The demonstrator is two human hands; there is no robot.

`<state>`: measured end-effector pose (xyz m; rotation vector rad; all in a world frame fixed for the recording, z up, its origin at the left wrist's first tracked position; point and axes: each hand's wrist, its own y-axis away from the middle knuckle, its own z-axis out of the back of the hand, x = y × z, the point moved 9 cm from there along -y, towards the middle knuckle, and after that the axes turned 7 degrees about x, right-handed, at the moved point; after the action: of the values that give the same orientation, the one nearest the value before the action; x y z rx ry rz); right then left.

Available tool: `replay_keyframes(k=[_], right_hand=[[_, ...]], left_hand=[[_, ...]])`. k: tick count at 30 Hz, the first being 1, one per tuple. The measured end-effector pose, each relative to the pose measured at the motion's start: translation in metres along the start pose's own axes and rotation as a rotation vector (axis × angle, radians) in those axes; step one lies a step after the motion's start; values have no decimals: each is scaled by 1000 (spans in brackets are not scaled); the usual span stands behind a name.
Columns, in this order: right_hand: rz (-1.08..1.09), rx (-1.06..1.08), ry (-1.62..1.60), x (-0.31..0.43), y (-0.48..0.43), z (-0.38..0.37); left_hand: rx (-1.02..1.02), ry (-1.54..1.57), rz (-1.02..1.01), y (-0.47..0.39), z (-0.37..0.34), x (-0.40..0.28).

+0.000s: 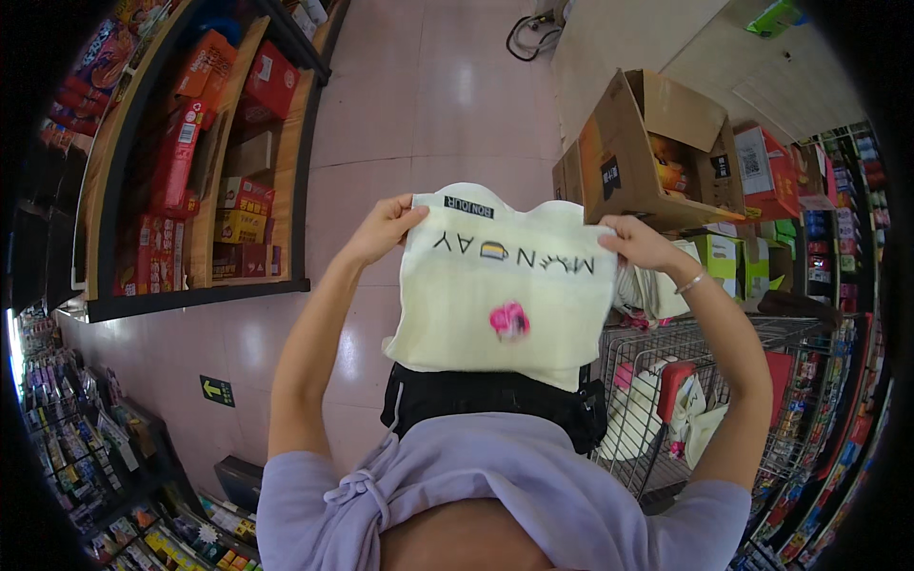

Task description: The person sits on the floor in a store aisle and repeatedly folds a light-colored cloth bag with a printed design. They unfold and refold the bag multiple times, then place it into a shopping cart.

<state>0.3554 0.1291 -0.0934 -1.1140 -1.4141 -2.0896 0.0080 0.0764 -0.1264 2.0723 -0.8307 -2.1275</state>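
Observation:
A cream-coloured cloth (457, 300), perhaps a towel or a cloth bag, is spread between my two hands in front of my waist. It bears printed letters, upside down from my view, a small dark label and a pink ornament. My left hand (389, 225) pinches its upper left corner. At the upper right corner, my right hand (632, 241) grips the edge between thumb and fingers. More cream cloth items (660, 289) with pink parts lie to the right, partly behind my right forearm. Others rest inside the wire shopping cart (643, 471) at my right side.
An open cardboard box (614, 160) with orange packs stands ahead right, close to my right hand. Wooden shelves (203, 278) with red and yellow boxes are at the left. Racks of small packaged goods (821, 264) line the far right. A tiled floor (371, 128) runs ahead.

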Motion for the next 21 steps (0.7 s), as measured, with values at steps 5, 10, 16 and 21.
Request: replay_keyframes(k=[5,10,16,21], right_hand=[[102,-211,80,-44,-54,31],[88,-339,310,-63,-75,32],[-5,-285,184,-73,-79,36],[0,-281,148,-76,-77,40]], left_hand=[[-204,226,-51,-47,23,58],[-268,208,28,-66,31,96],[-220,625,78,-80,22,103],[-251,588,78,-90,22,99]])
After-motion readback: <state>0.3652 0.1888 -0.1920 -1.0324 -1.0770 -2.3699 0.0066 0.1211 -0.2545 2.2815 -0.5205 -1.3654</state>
